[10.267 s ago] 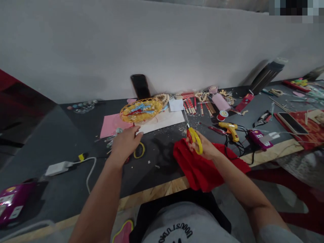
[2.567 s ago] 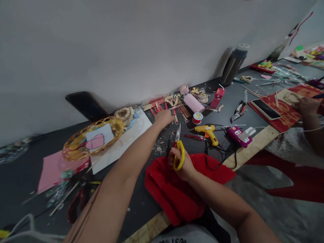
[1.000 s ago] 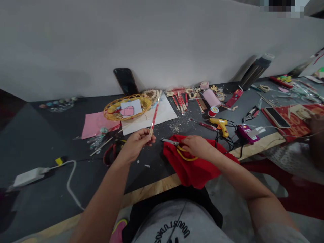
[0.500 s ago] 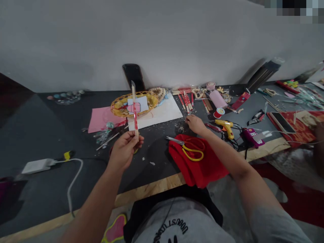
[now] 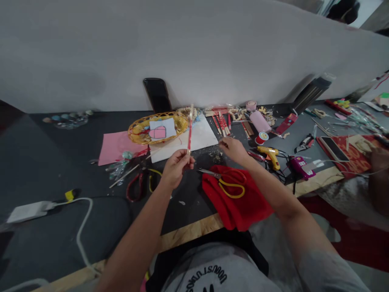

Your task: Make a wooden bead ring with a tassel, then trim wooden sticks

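Observation:
My left hand (image 5: 176, 167) pinches the lower end of a thin red-wrapped stick (image 5: 190, 134) and holds it upright above the dark table. My right hand (image 5: 233, 148) hovers just right of it, over sawdust-like scraps, its fingers curled together; what they hold, if anything, is too small to see. Yellow-handled scissors (image 5: 226, 184) lie on a folded red cloth (image 5: 240, 202) at the table's front edge, below my right hand. More red sticks (image 5: 221, 123) lie in a loose pile near the wall.
A yellow woven basket (image 5: 138, 136) holds a card with a pink heart, on pink and white sheets. A yellow glue gun (image 5: 270, 154), a red thread spool (image 5: 260, 138), pliers (image 5: 136, 186), a phone (image 5: 158, 95) leaning on the wall and a white charger cable (image 5: 82, 227) lie around. Another person's arm (image 5: 378, 178) is at right.
My left hand took a red stick from the pile and brought it upright before me. My right hand laid the scissors on the red cloth and reached toward the scraps.

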Demonstrator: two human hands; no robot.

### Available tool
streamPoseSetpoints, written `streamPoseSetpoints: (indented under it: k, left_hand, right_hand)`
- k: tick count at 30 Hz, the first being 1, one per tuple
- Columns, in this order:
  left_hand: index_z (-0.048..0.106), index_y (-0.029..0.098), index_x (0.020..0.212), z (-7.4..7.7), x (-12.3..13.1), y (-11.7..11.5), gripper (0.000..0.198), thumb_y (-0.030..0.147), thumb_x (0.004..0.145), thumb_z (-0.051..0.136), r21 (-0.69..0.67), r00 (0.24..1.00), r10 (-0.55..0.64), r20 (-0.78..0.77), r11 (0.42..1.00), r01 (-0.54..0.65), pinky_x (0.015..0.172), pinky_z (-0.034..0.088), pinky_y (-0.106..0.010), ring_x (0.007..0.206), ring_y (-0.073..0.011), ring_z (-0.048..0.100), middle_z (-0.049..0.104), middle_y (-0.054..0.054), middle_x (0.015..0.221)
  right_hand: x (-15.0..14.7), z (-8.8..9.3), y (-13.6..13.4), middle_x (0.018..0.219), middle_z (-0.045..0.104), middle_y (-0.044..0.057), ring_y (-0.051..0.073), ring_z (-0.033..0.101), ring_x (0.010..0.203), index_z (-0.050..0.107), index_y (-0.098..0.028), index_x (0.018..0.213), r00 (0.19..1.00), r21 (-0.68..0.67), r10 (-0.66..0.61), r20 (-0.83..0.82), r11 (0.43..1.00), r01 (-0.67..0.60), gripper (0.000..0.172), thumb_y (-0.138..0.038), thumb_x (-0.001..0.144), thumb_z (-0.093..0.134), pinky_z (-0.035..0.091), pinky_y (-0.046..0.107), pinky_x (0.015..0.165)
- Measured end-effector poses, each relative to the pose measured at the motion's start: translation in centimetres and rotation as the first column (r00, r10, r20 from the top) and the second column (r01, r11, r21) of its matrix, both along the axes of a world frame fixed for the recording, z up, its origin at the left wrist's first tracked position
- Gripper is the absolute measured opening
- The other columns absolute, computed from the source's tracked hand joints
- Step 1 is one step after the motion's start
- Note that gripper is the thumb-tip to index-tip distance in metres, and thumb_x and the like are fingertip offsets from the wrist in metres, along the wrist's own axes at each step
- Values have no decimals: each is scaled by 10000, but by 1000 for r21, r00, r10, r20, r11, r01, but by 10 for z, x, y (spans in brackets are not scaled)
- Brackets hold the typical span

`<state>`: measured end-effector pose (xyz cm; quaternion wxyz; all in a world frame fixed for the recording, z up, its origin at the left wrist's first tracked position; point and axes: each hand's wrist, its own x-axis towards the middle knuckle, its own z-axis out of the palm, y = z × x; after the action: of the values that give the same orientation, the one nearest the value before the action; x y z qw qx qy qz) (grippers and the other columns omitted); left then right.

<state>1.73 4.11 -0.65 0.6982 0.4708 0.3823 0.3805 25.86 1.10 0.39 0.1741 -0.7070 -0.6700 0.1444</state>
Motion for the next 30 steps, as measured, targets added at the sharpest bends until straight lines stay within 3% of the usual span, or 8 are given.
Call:
streamPoseSetpoints:
  k: [2,5,7,10,15,20,26,30]
  left_hand:
    - [562,172,858,-3,-4,-1,352,431,701,742,32,993,-103,-54,994,105,560,433,-224,548,-91,538,618,19,672]
    - [586,169,844,-5,-9,-2,352,451,709,747,59,962,-231,-148,969,242,545,420,-226,540,-97,531,622,11,658]
    - [588,170,844,-5,-12,-3,359,463,710,746,51,935,-288,-207,951,304,555,428,-233,554,-105,541,635,2,678]
    - [586,168,857,-3,-12,-6,366,489,735,714,65,898,-335,-287,928,367,570,430,-241,578,-114,550,657,-18,727]
    - [598,179,938,-8,-9,-9,319,487,857,572,204,869,-281,-408,900,386,528,335,-224,539,-94,438,617,3,706]
    - [601,184,873,-13,-10,-9,328,496,900,502,208,830,-312,-462,872,443,519,312,-223,532,-100,408,596,5,686]
    - [638,208,1055,-2,-2,-15,367,497,851,541,278,816,-167,-554,886,370,573,382,-249,584,-148,509,661,-8,747]
    - [609,225,772,4,6,-25,284,423,900,450,442,727,-11,-686,788,429,614,361,-269,607,-175,546,626,-4,668]
  right_hand:
    - [-7,4,-6,971,676,56,134,628,814,573,-141,1182,947,75,9,-322,997,16,305,-302,928,521,496,251,750]
    - [-22,6,-15,889,640,11,97,554,629,546,-183,1196,560,148,79,-825,986,78,452,-482,861,604,468,226,569]
    - [-30,5,-20,846,611,-14,80,522,598,577,-217,1119,348,159,102,-932,977,139,449,-525,805,664,443,211,532]
    - [-38,2,-24,743,549,-46,67,484,555,596,-226,928,211,150,100,-972,960,236,353,-519,766,705,414,203,505]
    - [-39,-6,-25,676,539,-60,66,464,517,541,-220,780,194,113,55,-979,947,301,345,-495,716,739,395,208,483]
    - [-34,-6,-27,629,508,-72,72,453,503,588,-230,910,119,123,90,-989,944,307,362,-496,719,742,377,215,487]
    - [-39,-4,-30,557,475,-84,65,417,461,517,-224,751,222,138,57,-973,919,370,393,-569,738,707,361,213,468]
    - [-45,-3,-33,520,480,-90,63,421,437,513,-215,729,290,146,47,-956,933,330,384,-552,756,695,346,207,451]
